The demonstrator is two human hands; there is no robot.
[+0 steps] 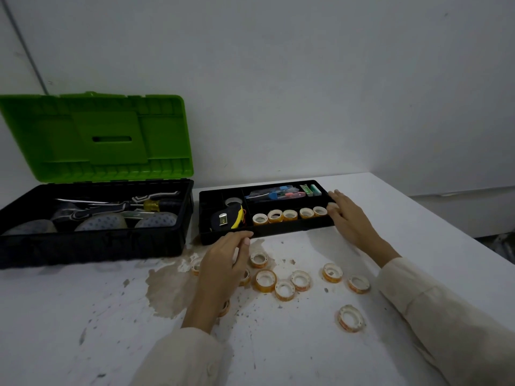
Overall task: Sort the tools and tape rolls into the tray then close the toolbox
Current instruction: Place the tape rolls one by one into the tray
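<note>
The black tray [278, 232] sits on the white table, right of the open toolbox [94, 246] with its green lid [97, 135] raised. Several small orange tape rolls [289, 215] stand in a row in the tray's front compartment. A black-and-yellow tape measure [225, 218] lies in its left compartment, and pens and small tools [278, 192] fill the back one. Several more tape rolls [301, 280] lie loose on the table before the tray. My left hand [228, 260] pinches the tray's front rim. My right hand [348, 218] rests with straight fingers against the tray's right end.
Inside the toolbox lie pliers with black-and-white handles [117, 207], a yellow-handled screwdriver [153, 204] and grey gloves [103, 221]. A brown stain [167, 285] marks the table. The table's right edge [446, 218] runs diagonally, and a wall stands close behind.
</note>
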